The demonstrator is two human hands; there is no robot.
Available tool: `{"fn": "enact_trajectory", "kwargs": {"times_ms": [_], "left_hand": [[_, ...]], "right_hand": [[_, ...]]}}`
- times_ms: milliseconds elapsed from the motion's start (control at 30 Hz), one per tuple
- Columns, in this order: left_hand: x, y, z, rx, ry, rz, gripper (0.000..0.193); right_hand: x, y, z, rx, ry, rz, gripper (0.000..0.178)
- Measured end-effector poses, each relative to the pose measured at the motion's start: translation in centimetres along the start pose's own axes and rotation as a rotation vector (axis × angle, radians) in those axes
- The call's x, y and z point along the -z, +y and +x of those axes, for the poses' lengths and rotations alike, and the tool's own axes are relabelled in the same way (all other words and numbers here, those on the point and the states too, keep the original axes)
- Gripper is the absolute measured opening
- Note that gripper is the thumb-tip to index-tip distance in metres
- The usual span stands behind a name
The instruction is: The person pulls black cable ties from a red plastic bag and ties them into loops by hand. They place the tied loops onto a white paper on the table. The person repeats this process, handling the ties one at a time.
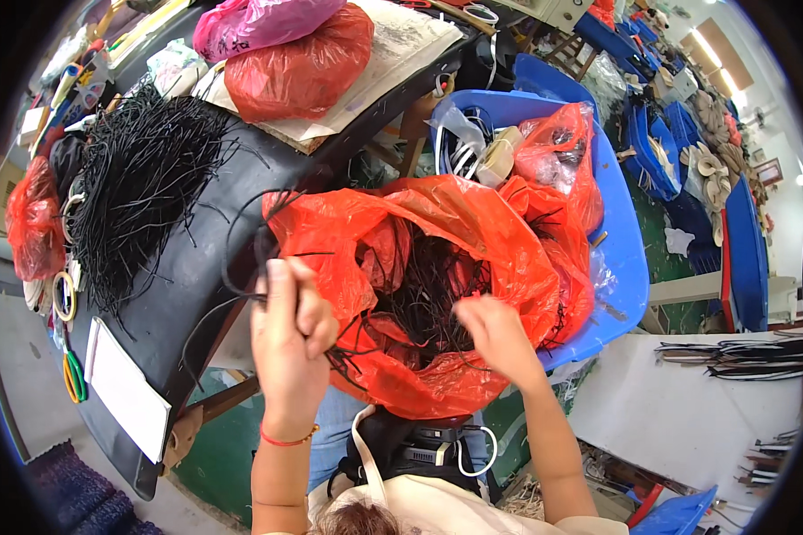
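In the head view, the left hand [290,330] is closed, thumb pressed against curled fingers, with a black cord [229,241] pinched at the fingertips. The cord loops up above the hand, beside the left rim of a red bag [455,201]. The right hand [501,337] is at the bag's open mouth, its fingers bent inward; whether they grip anything cannot be told. More cords [419,299] lie tangled inside the bag, just left of those fingertips. The bag's crumpled folds and the right hand cover part of them.

Behind and to the right stands a blue bin [629,276]. To the left, a black table [183,285] carries a cord pile [138,178], a white pad [127,388] and, farther back, a board [410,40] under plastic bags [303,71].
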State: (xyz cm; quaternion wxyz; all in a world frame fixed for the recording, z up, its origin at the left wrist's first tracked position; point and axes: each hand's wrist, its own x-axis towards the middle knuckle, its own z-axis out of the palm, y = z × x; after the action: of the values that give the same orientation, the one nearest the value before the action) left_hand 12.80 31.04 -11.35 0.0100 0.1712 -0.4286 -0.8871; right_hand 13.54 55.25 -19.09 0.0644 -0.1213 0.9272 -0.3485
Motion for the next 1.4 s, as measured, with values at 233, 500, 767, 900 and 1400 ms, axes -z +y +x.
{"fn": "enact_trajectory", "kwargs": {"times_ms": [233, 500, 767, 900, 1400], "left_hand": [[-0.1, -3.2, -0.5, 0.205, -0.097, -0.051, 0.028], [0.0, -3.8, -0.6, 0.198, -0.105, -0.003, 0.028], [-1.1, -5.7, -1.0, 0.253, -0.186, 0.088, 0.035], [-2.0, -8.3, -1.5, 0.376, -0.236, -0.005, 0.041], [-1.1, -2.6, -2.1, 0.199, -0.140, -0.047, 0.026]], "right_hand": [[-5.7, 4.4, 6.5, -0.242, 0.036, -0.371, 0.019], [-2.5, 2.9, 4.5, -0.195, 0.224, -0.147, 0.018], [2.4, -3.5, 2.2, -0.132, 0.440, 0.270, 0.010], [1.8, -6.9, 0.4, 0.137, 0.456, -0.069, 0.007], [-2.6, 3.7, 4.5, -0.064, 0.196, -0.136, 0.017]]}}
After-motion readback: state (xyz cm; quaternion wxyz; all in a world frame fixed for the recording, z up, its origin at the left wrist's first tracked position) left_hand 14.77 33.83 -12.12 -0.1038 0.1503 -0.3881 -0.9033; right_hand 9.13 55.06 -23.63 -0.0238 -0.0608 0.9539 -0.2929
